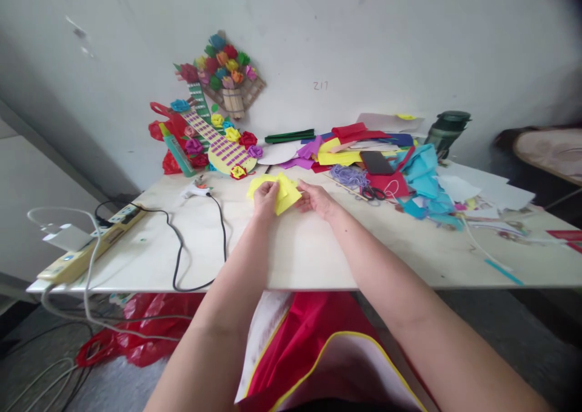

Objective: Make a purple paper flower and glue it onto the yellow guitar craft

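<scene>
Red cloth [313, 321] nearest, below table [313, 260] edge. Yellow paper [288, 199] over tabletop, between hands: left hand [265, 199] pinches it, thumb on top; right hand [317, 201] half-curled at its right edge, grip unclear. Likely light, floppy, easily creased; best held by edges.

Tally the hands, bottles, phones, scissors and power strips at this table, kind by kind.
Hands: 2 (left hand, right hand)
Bottles: 2 (dark bottle, yellow-capped bottle)
Phone: 1
Scissors: 1 pair
Power strip: 1
Total: 7
</scene>
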The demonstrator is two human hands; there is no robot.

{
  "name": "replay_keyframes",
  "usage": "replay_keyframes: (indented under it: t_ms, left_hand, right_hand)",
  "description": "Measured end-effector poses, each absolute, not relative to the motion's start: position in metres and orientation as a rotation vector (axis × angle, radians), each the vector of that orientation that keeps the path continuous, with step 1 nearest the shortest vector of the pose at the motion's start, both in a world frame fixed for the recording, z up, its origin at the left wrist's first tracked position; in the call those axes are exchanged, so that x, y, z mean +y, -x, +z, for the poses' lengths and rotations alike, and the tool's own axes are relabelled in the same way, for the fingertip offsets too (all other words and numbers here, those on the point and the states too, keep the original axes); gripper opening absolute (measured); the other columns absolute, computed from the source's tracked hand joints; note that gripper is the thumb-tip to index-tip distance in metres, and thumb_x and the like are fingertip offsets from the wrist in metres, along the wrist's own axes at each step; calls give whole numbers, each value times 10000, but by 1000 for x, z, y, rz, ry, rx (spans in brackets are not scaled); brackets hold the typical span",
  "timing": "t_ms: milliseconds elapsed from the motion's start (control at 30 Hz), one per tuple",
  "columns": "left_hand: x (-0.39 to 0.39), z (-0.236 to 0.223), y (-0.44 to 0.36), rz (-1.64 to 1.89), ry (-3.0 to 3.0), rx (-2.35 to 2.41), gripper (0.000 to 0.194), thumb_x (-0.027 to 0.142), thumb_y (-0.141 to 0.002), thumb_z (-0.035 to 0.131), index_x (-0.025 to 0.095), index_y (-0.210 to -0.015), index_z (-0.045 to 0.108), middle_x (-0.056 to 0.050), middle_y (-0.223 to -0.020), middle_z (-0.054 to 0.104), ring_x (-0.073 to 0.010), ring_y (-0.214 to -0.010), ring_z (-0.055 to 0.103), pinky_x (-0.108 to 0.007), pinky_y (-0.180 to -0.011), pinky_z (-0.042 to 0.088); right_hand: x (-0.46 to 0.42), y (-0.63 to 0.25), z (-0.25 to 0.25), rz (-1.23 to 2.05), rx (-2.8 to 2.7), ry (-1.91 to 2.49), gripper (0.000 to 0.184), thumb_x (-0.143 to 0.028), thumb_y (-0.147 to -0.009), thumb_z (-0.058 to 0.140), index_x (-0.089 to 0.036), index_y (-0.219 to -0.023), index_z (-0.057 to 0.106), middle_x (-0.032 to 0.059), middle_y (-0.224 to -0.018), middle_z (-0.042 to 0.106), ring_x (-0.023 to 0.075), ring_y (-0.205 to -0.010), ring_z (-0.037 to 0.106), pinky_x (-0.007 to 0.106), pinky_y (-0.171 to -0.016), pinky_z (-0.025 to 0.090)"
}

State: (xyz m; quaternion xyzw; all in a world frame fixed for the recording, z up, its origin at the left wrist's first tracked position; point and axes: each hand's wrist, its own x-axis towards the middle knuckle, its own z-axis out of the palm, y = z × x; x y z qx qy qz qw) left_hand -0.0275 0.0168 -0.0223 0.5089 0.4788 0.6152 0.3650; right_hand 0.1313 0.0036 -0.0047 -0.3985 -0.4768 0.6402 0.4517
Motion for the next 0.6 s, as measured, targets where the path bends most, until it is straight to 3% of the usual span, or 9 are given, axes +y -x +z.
replay_keyframes:
  t_ms: [167,433,600]
  left_hand:
    - [19,-23,26,1682,-1245,1323,306,468,-743,559,176,-704,476,41,-579,452,-79,-526,407,-207,-518,334]
    - [17,-20,21,1615,-1236,1282,226,378,-790,550,173,-730,477,47,-583,453,-72,-519,399,-202,-518,325]
    - [14,-19,19,1624,-1239,1209,248,397,-763,585,180,-722,472,46,-590,465,-78,-535,423,-209,-533,340]
  right_hand:
    - [-1,-122,-8,1637,-1300,984,334,-439,-748,651,-112,-811,631,88,-678,688,146,-541,633,217,-427,467]
    - [-3,-113,-7,1446,-1180,1074,119,-188,-709,690,-127,-788,625,19,-610,661,101,-473,585,179,-386,402]
    - [-1,-115,-8,1398,-1181,1086,150,-209,-680,704,-137,-780,619,14,-626,658,102,-486,574,192,-404,407]
